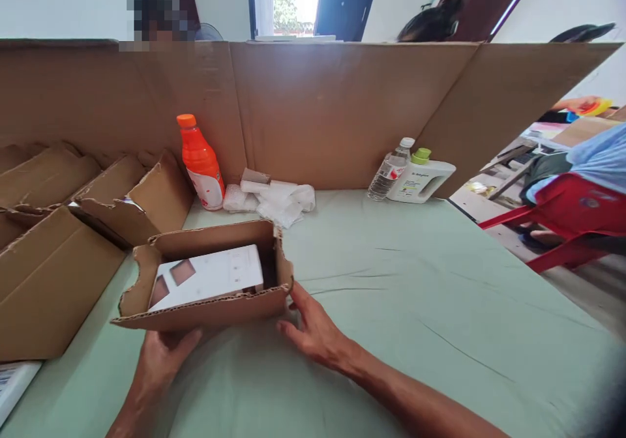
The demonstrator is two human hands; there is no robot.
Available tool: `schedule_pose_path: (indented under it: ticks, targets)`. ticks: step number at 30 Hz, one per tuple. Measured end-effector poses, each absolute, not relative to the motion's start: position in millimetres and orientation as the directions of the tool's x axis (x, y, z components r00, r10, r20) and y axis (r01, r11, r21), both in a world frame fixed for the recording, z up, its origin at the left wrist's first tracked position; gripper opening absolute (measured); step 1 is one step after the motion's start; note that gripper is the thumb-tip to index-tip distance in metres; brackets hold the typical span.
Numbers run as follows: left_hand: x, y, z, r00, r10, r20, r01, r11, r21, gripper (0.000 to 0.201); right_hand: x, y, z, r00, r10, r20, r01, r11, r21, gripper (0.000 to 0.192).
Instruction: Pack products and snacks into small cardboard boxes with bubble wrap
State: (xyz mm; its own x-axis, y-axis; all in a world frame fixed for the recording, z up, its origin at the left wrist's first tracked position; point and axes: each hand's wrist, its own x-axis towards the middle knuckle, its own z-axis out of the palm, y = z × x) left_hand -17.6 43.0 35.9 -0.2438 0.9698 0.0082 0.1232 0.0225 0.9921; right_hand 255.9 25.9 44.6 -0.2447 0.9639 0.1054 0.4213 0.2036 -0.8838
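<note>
An open cardboard box [210, 315] with rough-cut edges is tilted between my two hands. Inside it lies a white box [215, 272] with two brownish square patches at its left end. My left hand [163, 356] is under the near left side of the cardboard box, its fingers hidden beneath and the thumb showing. At the right end, my right hand [313, 330] grips the corner, its fingers against the outer wall and its thumb toward the front.
Several cardboard boxes [53, 281] crowd the left. Along the upright cardboard panel [332, 112] stand an orange bottle [201, 164], crumpled bubble wrap [283, 200], a clear water bottle [391, 169] and a white jug [423, 180]. A person sits on a red chair [577, 206] at right.
</note>
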Motion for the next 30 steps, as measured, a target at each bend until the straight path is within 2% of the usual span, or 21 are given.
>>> schedule_pose_path:
  ticks: [3, 5, 7, 9, 11, 13, 15, 17, 19, 21, 23, 24, 26, 30]
  targets:
    - [-3, 52, 32, -0.216, 0.976, -0.007, 0.113, 0.032, 0.993, 0.106, 282, 14, 34, -0.211, 0.968, 0.134, 0.447, 0.218, -0.868, 0.070]
    - [-2, 56, 25, -0.227, 0.974, -0.025, 0.116, 0.053, 0.992, 0.104, 302, 21, 35, -0.229, 0.959, 0.169, 0.483, 0.263, -0.835, 0.053]
    - [-3, 56, 15, -0.260, 0.964, -0.052, 0.132, 0.088, 0.987, 0.097, 323, 47, 44, -0.206, 0.944, 0.257, 0.569, 0.329, -0.753, 0.033]
    - [-5, 54, 5, -0.288, 0.956, -0.060, 0.141, 0.104, 0.985, 0.092, 339, 91, 58, -0.161, 0.909, 0.385, 0.714, 0.376, -0.591, 0.026]
    - [-7, 52, -3, -0.294, 0.954, -0.053, 0.139, 0.098, 0.986, 0.091, 346, 145, 73, -0.173, 0.864, 0.473, 0.854, 0.371, -0.365, 0.027]
    - [-9, 51, -8, -0.292, 0.955, -0.045, 0.161, 0.096, 0.982, 0.087, 343, 200, 86, -0.253, 0.853, 0.457, 0.912, 0.368, -0.182, 0.030]
    - [-12, 51, -12, -0.303, 0.953, -0.032, 0.224, 0.104, 0.969, 0.081, 338, 244, 99, -0.300, 0.861, 0.410, 0.917, 0.379, -0.124, 0.034]
    - [-17, 52, -17, -0.313, 0.950, -0.017, 0.281, 0.110, 0.954, 0.079, 337, 267, 115, -0.263, 0.871, 0.415, 0.929, 0.345, -0.136, 0.038]
    - [-22, 54, -23, -0.313, 0.950, -0.015, 0.307, 0.116, 0.945, 0.081, 345, 265, 136, -0.154, 0.823, 0.546, 0.932, 0.305, -0.197, 0.038]
    - [-24, 55, -27, -0.308, 0.951, -0.022, 0.306, 0.121, 0.944, 0.086, 356, 238, 162, -0.031, 0.689, 0.724, 0.883, 0.358, -0.304, 0.033]
    - [-23, 57, -29, -0.294, 0.956, -0.024, 0.275, 0.108, 0.955, 0.088, 364, 194, 186, 0.091, 0.562, 0.822, 0.769, 0.485, -0.416, 0.027]
    - [-22, 59, -27, -0.282, 0.959, -0.019, 0.253, 0.094, 0.963, 0.089, 366, 169, 196, 0.141, 0.543, 0.828, 0.703, 0.534, -0.470, 0.025]
    - [-19, 60, -22, -0.254, 0.967, -0.002, 0.228, 0.062, 0.972, 0.090, 366, 121, 208, 0.227, 0.586, 0.778, 0.568, 0.569, -0.595, 0.023]
    - [-20, 51, -9, -0.194, 0.981, 0.009, 0.233, 0.037, 0.972, 0.090, 376, 58, 196, 0.362, 0.737, 0.571, 0.320, 0.477, -0.818, 0.029]
